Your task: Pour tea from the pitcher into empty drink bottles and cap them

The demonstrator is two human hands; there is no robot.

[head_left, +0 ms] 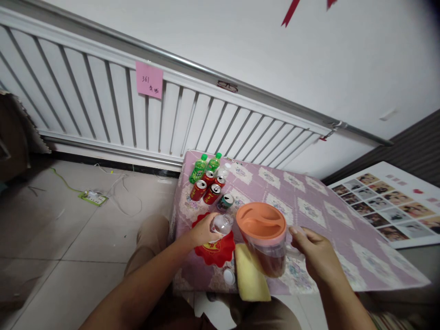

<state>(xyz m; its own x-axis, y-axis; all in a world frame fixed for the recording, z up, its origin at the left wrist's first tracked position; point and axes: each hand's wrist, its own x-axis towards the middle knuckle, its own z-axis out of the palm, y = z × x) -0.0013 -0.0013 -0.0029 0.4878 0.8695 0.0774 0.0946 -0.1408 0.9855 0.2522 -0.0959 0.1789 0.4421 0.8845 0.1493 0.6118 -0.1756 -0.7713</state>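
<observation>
My left hand (203,231) is closed around a small clear plastic bottle (222,223) with its mouth uncapped. The bottle is over a red scalloped plate (210,251) with a gold pattern. My right hand (314,252) grips the clear handle of a pitcher (270,259), which has an orange lid (261,221) and brown liquid inside. The pitcher is just right of the bottle, apart from it; whether its base touches the table I cannot tell. A yellow cloth (252,279) lies partly beneath it in view. A white bottle cap (229,276) is beside the cloth.
Behind the plate stand several drink cans (212,194), two green bottles (198,169) and a clear bottle (224,170). A purple patterned cloth (309,183) covers the table. A white radiator (192,114) runs behind; a photo board (395,201) leans at right. A power strip (93,198) lies on the floor.
</observation>
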